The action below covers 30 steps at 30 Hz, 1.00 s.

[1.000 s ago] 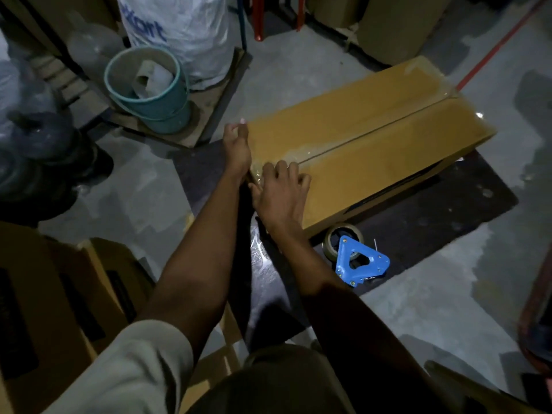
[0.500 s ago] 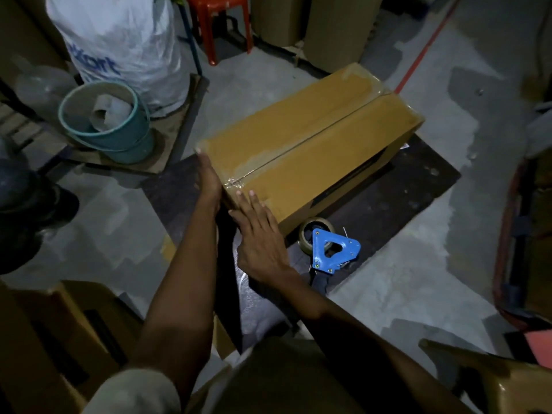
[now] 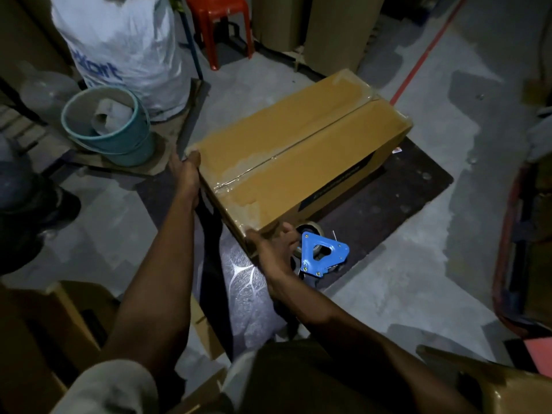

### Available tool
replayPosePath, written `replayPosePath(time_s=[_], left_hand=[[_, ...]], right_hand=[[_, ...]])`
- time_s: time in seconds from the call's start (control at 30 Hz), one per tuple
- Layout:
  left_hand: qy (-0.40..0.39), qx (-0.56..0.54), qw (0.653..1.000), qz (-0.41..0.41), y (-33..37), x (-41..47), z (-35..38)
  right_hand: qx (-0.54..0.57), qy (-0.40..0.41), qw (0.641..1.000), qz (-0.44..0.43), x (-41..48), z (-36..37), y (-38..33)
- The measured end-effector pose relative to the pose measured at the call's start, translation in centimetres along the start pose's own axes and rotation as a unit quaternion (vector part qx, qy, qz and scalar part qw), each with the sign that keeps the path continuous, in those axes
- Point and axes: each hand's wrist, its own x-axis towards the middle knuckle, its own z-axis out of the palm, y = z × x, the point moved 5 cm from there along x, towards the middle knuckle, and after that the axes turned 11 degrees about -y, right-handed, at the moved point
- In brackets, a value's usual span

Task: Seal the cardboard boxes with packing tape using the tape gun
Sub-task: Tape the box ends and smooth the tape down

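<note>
Far left: teal round plastic bucket (image 3: 119, 144) with rolled paper inside, white plastic sack (image 3: 125, 46) behind it. Red plastic stool (image 3: 221, 22) at top. Left hand (image 3: 185, 174) grips the near left corner of the long brown cardboard box (image 3: 298, 135), thumb on the top edge, fingers down the side. Box lies flat on a dark floor mat (image 3: 403, 189), with clear tape along the centre seam and over the near end. Right hand (image 3: 274, 249) holds the near right corner, fingers curled round the edge. Blue triangular tape gun (image 3: 324, 256) lies on the mat just beside the right hand, not held.
</note>
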Motion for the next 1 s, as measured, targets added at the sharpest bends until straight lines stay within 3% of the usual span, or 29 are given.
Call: replayPosePath(time_s=[0.17, 0.37, 0.53, 0.63, 0.87, 1.0], left_hand=[[-0.004, 0.056, 0.998, 0.042, 3.9, -5.7, 1.3], [0.092, 0.038, 0.994, 0.037, 2.3, -12.4, -4.1], [0.115, 0.032, 0.992, 0.039, -0.8, -20.4, -4.7], [0.116, 0.017, 0.993, 0.023, -2.7, -23.6, -4.6], [0.108, -0.059, 0.992, 0.023, -3.0, -24.7, -5.1], [0.083, -0.076, 0.993, 0.020, -2.7, -26.2, -3.1]], right_hand=[[-0.067, -0.070, 0.995, -0.016, 0.7, 1.9, 0.6], [-0.139, -0.058, 0.984, -0.099, 2.3, 0.2, -1.2], [0.005, 0.009, 0.989, -0.146, 4.0, -2.0, -3.8], [0.023, 0.051, 0.986, -0.154, 4.9, -2.7, -4.2], [0.022, 0.046, 0.983, -0.175, 4.5, -2.8, -3.8], [-0.013, -0.002, 0.984, -0.179, 4.3, -3.2, -4.3]])
